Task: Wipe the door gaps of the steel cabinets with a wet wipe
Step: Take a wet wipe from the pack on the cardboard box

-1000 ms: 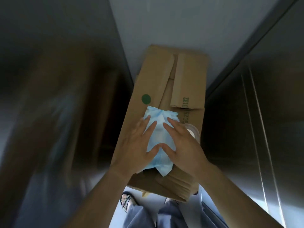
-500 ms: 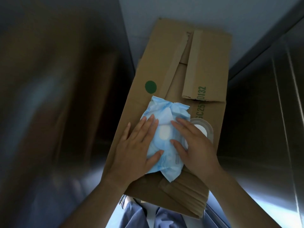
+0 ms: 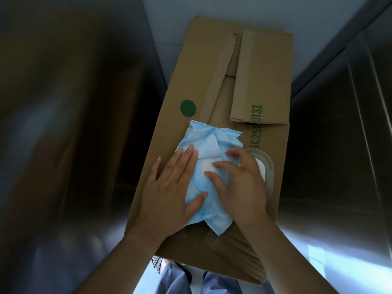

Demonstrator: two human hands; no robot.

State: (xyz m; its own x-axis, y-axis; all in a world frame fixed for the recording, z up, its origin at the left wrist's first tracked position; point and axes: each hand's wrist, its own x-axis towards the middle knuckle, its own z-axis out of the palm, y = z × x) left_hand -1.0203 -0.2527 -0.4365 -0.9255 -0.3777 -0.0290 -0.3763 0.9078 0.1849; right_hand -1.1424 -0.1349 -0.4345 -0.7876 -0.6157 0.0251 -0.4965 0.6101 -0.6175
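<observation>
Cardboard box (image 3: 265, 81), clear round container (image 3: 266, 166), sandalled foot (image 3: 157, 263)

Green print on the cardboard box (image 3: 197, 66) reads "0132" and, partly, "C25".

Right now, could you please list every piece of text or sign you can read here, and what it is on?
"0132": green, sideways on the cardboard flap.
"C25": green, on the cardboard box below; neighbouring characters unclear.
A plain green dot on the box: no text.
Blue print on the wipe pack: too blurred.
</observation>
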